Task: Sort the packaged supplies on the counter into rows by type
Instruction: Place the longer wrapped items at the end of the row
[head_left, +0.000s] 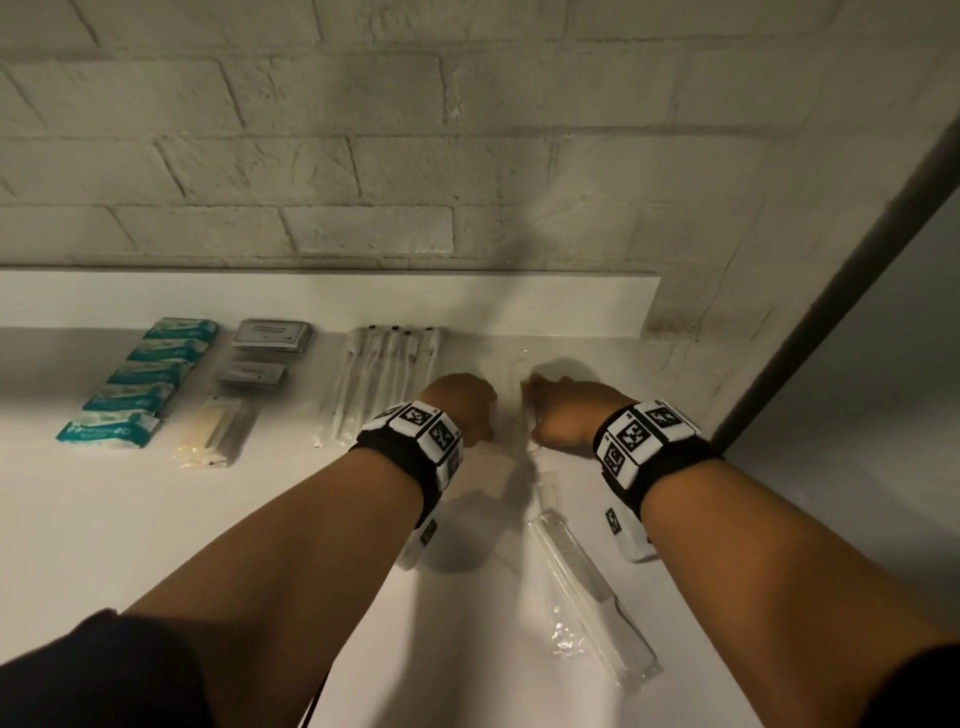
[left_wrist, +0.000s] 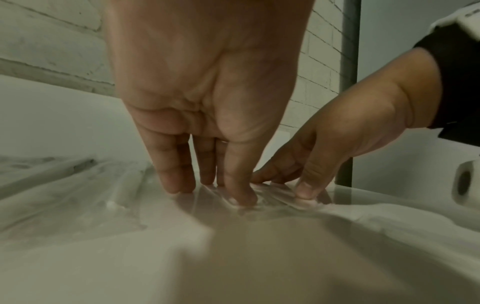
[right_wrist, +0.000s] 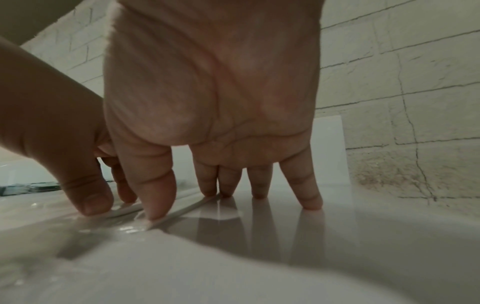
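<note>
Clear packet (left_wrist: 262, 195) | left hand (head_left: 460, 402), right hand (head_left: 566, 413) press fingertips on it | comb (head_left: 584, 577) sleeved

Teal packets (head_left: 137, 382): five, in a slanted column, left of frame. Grey sachets (head_left: 262, 353) beside, over a clear pack of tan sticks (head_left: 215, 431). Clear-wrapped white swabs (head_left: 382, 379) laid parallel, centre. Bagged white comb (head_left: 584, 577) diagonal, lower right. All flat on the white counter (head_left: 156, 519).
</note>
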